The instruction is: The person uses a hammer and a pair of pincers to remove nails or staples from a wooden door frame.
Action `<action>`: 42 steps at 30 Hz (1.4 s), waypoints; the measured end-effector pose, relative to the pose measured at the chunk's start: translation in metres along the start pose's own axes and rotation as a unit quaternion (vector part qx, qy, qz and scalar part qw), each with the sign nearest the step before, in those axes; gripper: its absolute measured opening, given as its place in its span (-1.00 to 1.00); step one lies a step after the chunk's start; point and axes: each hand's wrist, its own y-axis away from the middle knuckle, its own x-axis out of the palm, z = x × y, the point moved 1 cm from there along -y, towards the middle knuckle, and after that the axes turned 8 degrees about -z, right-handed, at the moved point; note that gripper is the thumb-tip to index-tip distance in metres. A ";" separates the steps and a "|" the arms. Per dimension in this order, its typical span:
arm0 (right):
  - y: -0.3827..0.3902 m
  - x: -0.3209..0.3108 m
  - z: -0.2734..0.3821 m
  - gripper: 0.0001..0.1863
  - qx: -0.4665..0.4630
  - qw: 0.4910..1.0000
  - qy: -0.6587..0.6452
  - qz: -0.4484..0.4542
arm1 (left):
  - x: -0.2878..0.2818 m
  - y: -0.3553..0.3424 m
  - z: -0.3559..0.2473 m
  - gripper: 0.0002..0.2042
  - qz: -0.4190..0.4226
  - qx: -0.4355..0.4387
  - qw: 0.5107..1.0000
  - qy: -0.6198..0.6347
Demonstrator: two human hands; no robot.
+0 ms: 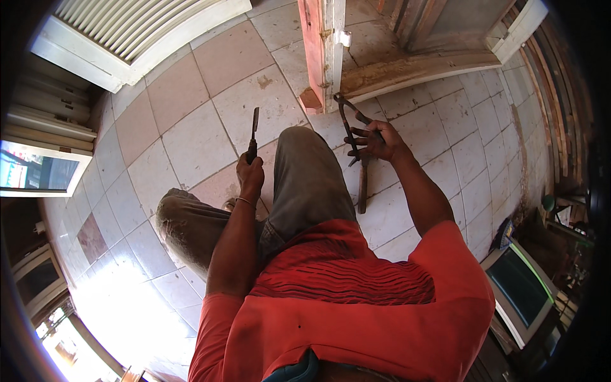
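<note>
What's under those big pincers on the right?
Below the pincers and the right grip, you can see pale floor tiles and a wooden handle. The handle's upper end is covered, so I can't tell what tool it belongs to.

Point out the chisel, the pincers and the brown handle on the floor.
Chisel [253, 134]: head view, on the shank between blade and handle.
Pincers [344, 120]: head view, on the left leg, below the head.
Brown handle [363, 191]: head view, partway along its shaft.

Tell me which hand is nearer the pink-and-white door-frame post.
Right. The right hand, holding pincers, is below and right of the post in view; the left hand, holding a chisel, is farther off, lower left.
</note>
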 end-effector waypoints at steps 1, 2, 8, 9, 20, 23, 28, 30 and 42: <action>-0.002 -0.002 0.000 -0.44 0.000 1.000 -0.001 0.000 | 0.000 0.000 0.001 -0.77 0.004 -0.009 1.000 0.000; -0.003 -0.003 -0.001 -0.45 0.006 1.000 -0.016 0.014 | 0.001 -0.001 0.002 -0.77 0.004 -0.010 1.000 -0.001; -0.007 -0.012 -0.007 -0.46 0.006 0.996 -0.067 0.053 | 0.006 -0.003 0.006 -0.76 0.014 -0.008 1.000 -0.002; -0.009 -0.016 -0.009 -0.47 0.004 0.994 -0.086 0.069 | 0.007 -0.002 0.005 -0.75 0.013 -0.015 1.000 -0.008; -0.015 -0.022 -0.010 -0.44 -0.012 0.994 -0.048 0.093 | 0.012 0.004 0.004 -0.70 0.038 0.017 0.999 -0.028; -0.014 -0.026 -0.010 -0.43 -0.006 0.993 -0.076 0.091 | 0.013 0.007 0.002 -0.67 0.051 -0.002 0.999 -0.011; -0.007 -0.003 -0.010 -0.49 -0.012 0.999 -0.015 0.039 | 0.013 0.010 0.005 -0.61 0.044 0.008 0.998 -0.052; -0.039 -0.027 -0.024 -0.55 0.019 0.999 -0.009 0.034 | 0.017 0.009 0.010 -0.65 0.039 0.028 0.997 -0.053; -0.024 -0.075 -0.069 -0.47 -0.274 0.699 0.507 -0.424 | 0.013 -0.001 -0.003 -0.59 0.091 -0.003 0.996 0.023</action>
